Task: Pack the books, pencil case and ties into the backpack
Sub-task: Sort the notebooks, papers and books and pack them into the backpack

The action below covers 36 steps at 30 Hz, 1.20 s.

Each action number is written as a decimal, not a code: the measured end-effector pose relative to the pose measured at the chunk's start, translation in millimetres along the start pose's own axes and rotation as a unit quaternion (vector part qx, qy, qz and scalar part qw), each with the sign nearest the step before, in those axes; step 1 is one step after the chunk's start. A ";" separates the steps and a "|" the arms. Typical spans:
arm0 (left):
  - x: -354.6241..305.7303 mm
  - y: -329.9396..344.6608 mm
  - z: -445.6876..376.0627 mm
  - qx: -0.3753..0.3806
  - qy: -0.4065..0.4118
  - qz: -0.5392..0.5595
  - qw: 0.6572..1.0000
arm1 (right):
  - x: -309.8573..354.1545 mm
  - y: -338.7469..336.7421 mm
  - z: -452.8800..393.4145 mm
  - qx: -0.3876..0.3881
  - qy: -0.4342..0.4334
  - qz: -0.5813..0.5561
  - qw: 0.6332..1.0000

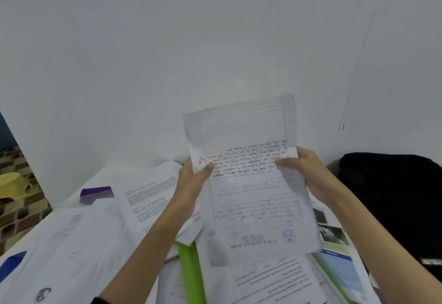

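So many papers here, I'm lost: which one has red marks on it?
The lined handwritten sheet held up by both hands, left hand and right hand. Red writing sits by its left edge; the papers on the table show only dark print.

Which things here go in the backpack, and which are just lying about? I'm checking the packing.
For the job:
backpack
green book
lined sheets, held by left hand and right hand

Lying about:
loose papers
purple block
yellow stool

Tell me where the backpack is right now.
In the head view, the black backpack sits at the far right against the wall, just beyond the right hand gripping the lined paper.
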<state>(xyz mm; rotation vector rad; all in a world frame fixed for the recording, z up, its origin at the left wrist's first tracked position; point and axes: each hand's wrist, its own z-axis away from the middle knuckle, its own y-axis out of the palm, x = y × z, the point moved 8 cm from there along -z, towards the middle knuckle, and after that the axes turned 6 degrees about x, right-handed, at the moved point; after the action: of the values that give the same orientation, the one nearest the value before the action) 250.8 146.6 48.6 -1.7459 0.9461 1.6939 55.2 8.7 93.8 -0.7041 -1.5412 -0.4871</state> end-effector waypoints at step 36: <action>110.2 -10.7 117.3 0.242 -0.180 -0.282 0.911 | -124.5 -2.2 74.3 -0.027 0.202 0.563 0.801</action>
<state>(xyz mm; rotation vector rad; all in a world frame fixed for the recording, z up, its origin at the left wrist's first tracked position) 182.6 230.8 -71.0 -1.1670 0.5506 1.2059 -0.1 39.6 -36.6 -1.3094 -0.5067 0.2330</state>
